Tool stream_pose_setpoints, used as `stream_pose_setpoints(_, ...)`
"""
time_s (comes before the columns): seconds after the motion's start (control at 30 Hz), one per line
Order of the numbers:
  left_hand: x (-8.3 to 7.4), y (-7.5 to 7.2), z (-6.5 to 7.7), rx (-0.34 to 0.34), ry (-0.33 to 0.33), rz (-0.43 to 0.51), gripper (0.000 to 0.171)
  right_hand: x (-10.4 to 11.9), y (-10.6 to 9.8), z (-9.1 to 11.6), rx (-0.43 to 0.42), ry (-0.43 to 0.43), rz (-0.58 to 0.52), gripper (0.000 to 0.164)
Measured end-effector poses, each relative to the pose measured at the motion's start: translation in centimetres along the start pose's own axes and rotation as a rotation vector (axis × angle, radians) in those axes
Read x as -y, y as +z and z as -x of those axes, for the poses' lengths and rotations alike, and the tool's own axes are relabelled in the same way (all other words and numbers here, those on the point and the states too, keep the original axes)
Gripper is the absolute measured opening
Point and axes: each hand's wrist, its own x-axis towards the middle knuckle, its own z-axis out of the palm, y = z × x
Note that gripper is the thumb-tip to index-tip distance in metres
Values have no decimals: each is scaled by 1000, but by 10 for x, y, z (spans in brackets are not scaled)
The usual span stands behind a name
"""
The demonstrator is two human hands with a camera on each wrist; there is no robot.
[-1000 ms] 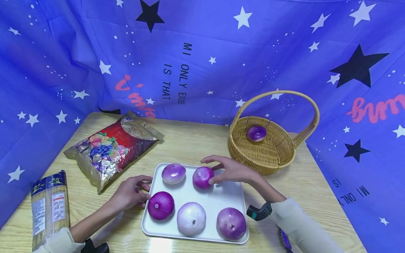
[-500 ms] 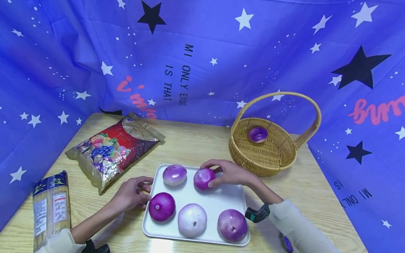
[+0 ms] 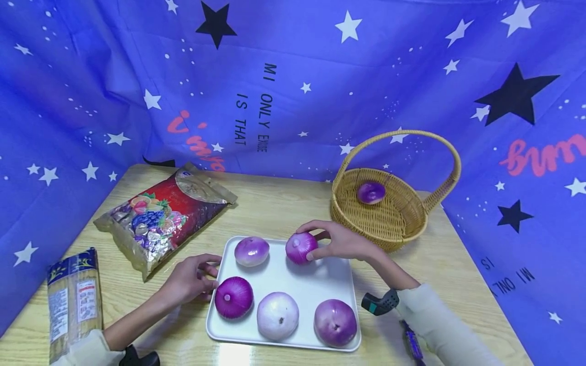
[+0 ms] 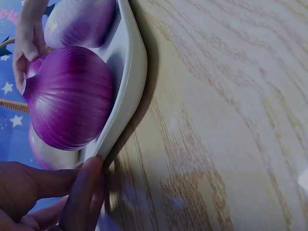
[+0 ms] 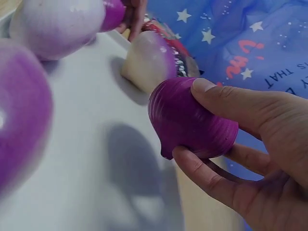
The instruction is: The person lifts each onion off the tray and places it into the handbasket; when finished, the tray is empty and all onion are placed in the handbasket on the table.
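Observation:
My right hand [image 3: 341,241] grips a red onion [image 3: 300,248] between thumb and fingers. In the right wrist view that onion [image 5: 190,120] hangs above the white tray [image 5: 91,159], its shadow on the tray below. My left hand [image 3: 186,280] pinches the left rim of the tray [image 3: 256,341], with its fingertips [image 4: 91,168] at the edge in the left wrist view. Beside it a dark purple onion [image 3: 234,298] sits on the tray. Also on the tray lie a paler onion [image 3: 252,252], a whitish onion [image 3: 277,316] and a light purple onion [image 3: 335,323].
A wicker basket [image 3: 414,226] with a tall handle stands at the back right, holding one purple onion [image 3: 371,193]. A red and gold food bag [image 3: 167,218] lies at the back left, and a pack of noodles [image 3: 75,305] at the left. A starry blue cloth [image 3: 297,112] surrounds the table.
The onion in my right hand has come up off the tray and shifted slightly right and away. My left hand stays at the tray's rim.

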Motion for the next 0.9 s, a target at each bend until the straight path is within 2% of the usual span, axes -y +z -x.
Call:
stream_pose_setpoints(0.13,-2,0,-1,-18,-2,-36,55,6,-13,6,-53,52,-11,55)
stream_pose_setpoints(0.27,-2,0,0,-10,-5,-34,55,16,-27,15,-107,49,-57,55)
stream_pose_setpoints(0.5,-3,0,0,-10,-11,-38,53,0,-64,26,-214,137,-93,55)
stream_pose_setpoints(0.7,-6,0,0,-13,-31,-28,55,2,-92,36,-339,184,-86,56)
stream_pose_setpoints(0.83,-4,1,1,-7,-43,11,56,1,-101,39,-376,244,-152,58)
stream_pose_setpoints(0.9,-4,1,1,0,-33,27,56,-9,-105,38,-385,260,-204,60)
